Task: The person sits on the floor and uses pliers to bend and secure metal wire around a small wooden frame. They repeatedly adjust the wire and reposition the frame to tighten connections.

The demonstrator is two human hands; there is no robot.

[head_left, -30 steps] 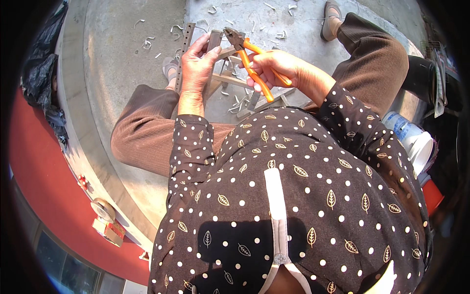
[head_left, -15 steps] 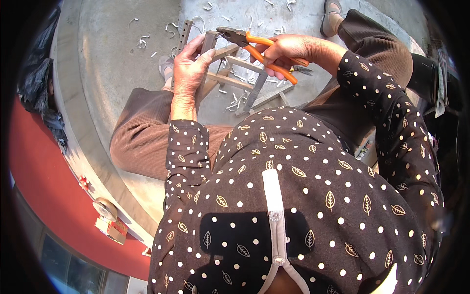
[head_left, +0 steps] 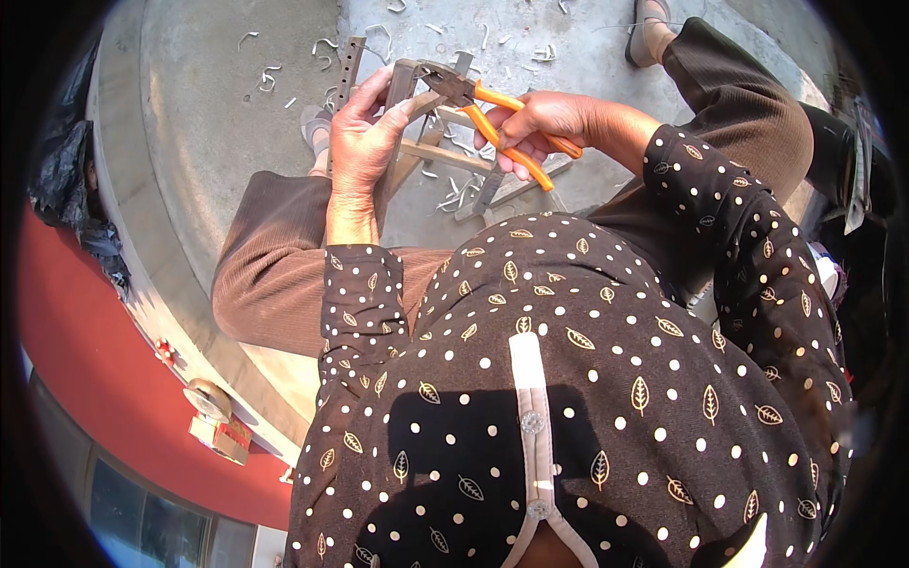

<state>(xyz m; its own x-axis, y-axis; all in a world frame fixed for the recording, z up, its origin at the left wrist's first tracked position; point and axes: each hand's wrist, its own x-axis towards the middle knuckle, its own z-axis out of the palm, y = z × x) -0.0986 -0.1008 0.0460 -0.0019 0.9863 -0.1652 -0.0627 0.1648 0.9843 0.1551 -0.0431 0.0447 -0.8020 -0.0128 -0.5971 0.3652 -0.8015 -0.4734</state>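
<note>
Orange-handled pliers (head_left: 492, 118) sit in the right hand (head_left: 544, 123), fingers curled shut round both handles, the dark nose pointing left toward the top of a small frame of wooden slats (head_left: 431, 151). Left hand (head_left: 365, 142) is closed on that frame's left upright, thumb on the near face, fingers wrapped behind. Frame is held up off the concrete floor (head_left: 218, 142), above and between the knees in brown trousers (head_left: 275, 275); the plier nose touches or nearly touches the frame's top corner, and I cannot tell whether it has anything pinched. All else taken from the frame: a perforated metal strip (head_left: 348, 66) stands just left of it, behind the left fingers; pale offcuts or shavings (head_left: 379, 38) are scattered on the floor beyond it; a sandalled foot (head_left: 649, 19) lies well off to its upper right. Judgement on doing this well: keep the left grip firm and close under the working corner so the slat does not twist, bring the nose in square to the wood, squeeze steadily and pull along the line of the fastener, not sideways. Left fingertips are near the nose; a slip would meet them.
</note>
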